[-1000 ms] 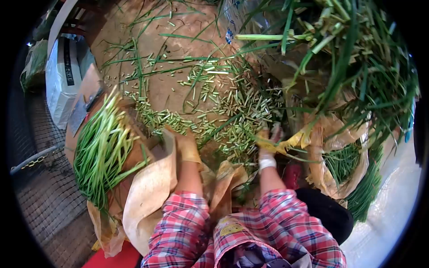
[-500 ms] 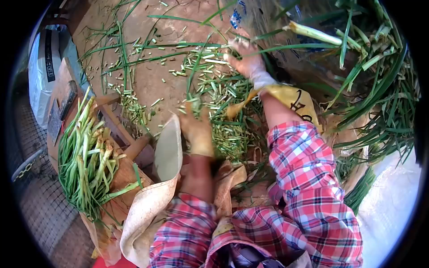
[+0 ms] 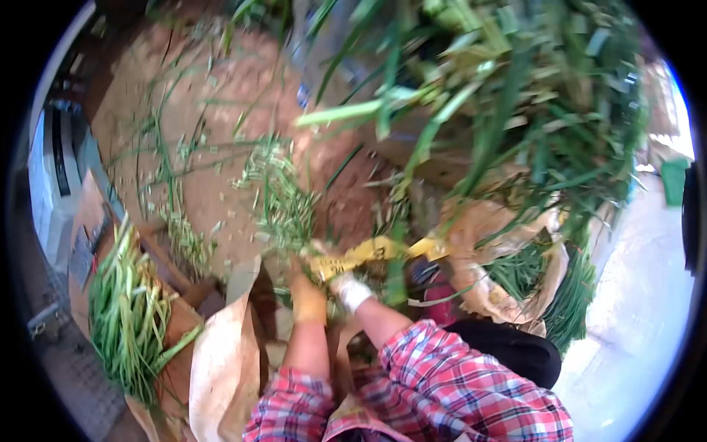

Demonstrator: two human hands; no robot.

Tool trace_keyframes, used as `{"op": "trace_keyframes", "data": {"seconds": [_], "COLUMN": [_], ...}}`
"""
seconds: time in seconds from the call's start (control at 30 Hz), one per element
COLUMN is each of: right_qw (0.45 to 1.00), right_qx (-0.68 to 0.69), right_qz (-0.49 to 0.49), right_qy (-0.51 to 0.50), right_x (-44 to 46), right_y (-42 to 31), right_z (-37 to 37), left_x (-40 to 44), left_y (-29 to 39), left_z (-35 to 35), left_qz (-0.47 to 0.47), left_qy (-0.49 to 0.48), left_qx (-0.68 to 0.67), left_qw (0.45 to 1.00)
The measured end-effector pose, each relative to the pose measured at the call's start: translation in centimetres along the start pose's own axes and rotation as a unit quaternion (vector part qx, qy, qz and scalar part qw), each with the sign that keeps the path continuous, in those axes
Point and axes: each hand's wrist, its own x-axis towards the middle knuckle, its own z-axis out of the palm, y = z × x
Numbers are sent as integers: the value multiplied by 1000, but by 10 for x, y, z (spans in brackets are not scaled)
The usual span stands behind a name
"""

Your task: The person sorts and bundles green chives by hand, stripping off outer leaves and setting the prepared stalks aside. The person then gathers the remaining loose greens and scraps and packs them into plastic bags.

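My left hand (image 3: 308,300), with a yellowish covering, reaches down in the lower middle of the head view. Close beside it on the right is my right hand (image 3: 342,283), with a white band at the wrist. Both are near the lower end of a heap of short-cut green stalks (image 3: 283,202) on the ground. A yellow printed strip (image 3: 361,255) crosses at my right hand; whether that hand grips it is unclear. Motion blur and the clippings hide the fingers of both hands.
A bundle of long green stalks (image 3: 129,317) lies on a wooden board at the left. A large mass of leafy greens (image 3: 545,125) hangs over the upper right. A torn tan sack (image 3: 464,243) holding greens and white sheeting (image 3: 633,317) are at the right.
Both hands have come closer together and nearer to my body, the right one moving down from the far side of the clippings. The yellow strip came along, and the view has shifted.
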Motion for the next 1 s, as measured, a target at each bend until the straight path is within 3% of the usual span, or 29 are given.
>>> {"op": "trace_keyframes", "data": {"seconds": [0.03,0.1,0.13,0.17,0.2,0.27,0.3,0.33,0.4,0.47,0.53,0.6,0.63,0.67,0.73,0.77,0.8,0.87,0.9,0.93,1.0], "right_qw": [998,986,983,972,954,938,924,907,880,793,817,827,820,799,762,747,732,728,723,716,666], "right_qx": [-13,-88,-43,-18,-63,-32,8,46,20,-200,-282,-310,-404,-492,-483,-485,-486,-458,-453,-449,-500], "right_qz": [26,-137,-139,-184,-217,-278,-328,-376,-455,-528,-446,-403,-307,-203,-208,-205,-203,-235,-246,-259,-255], "right_qy": [-57,39,109,142,196,203,196,187,136,230,232,242,265,281,378,405,432,454,460,468,491], "right_x": [-10,-17,-34,-42,-61,-96,-102,-106,-127,-127,-129,-119,-118,-113,-86,-69,-50,-38,-37,-38,-32], "right_y": [-46,-43,-80,-103,-137,-202,-224,-244,-296,-311,-312,-309,-315,-317,-305,-299,-294,-295,-299,-304,-309], "right_z": [-38,-49,-71,-93,-116,-161,-182,-206,-268,-317,-345,-349,-340,-331,-315,-312,-313,-321,-329,-341,-371], "left_x": [2,-19,-38,-52,-66,-122,-148,-171,-202,-222,-215,-206,-190,-193,-198,-202,-204,-218,-233,-226,-202], "left_y": [-5,-9,-3,2,7,27,39,48,57,67,76,80,85,91,98,99,94,104,104,113,128], "left_z": [3,16,30,40,50,94,124,156,213,260,287,299,303,307,319,324,325,315,309,297,280], "left_qz": [34,75,86,272,469,587,397,147,169,80,35,36,247,230,122,117,207,299,372,410,454], "left_qy": [-37,-104,-144,-191,-142,-143,-274,-374,-463,-559,-597,-578,-556,-527,-454,-429,-432,-415,-360,-388,-306], "left_qx": [1,-18,-34,228,423,415,187,-62,-54,-62,-11,-24,124,154,178,206,245,349,321,281,252], "left_qw": [999,992,985,915,762,680,856,914,868,823,801,815,784,804,865,872,843,785,793,776,798]}}
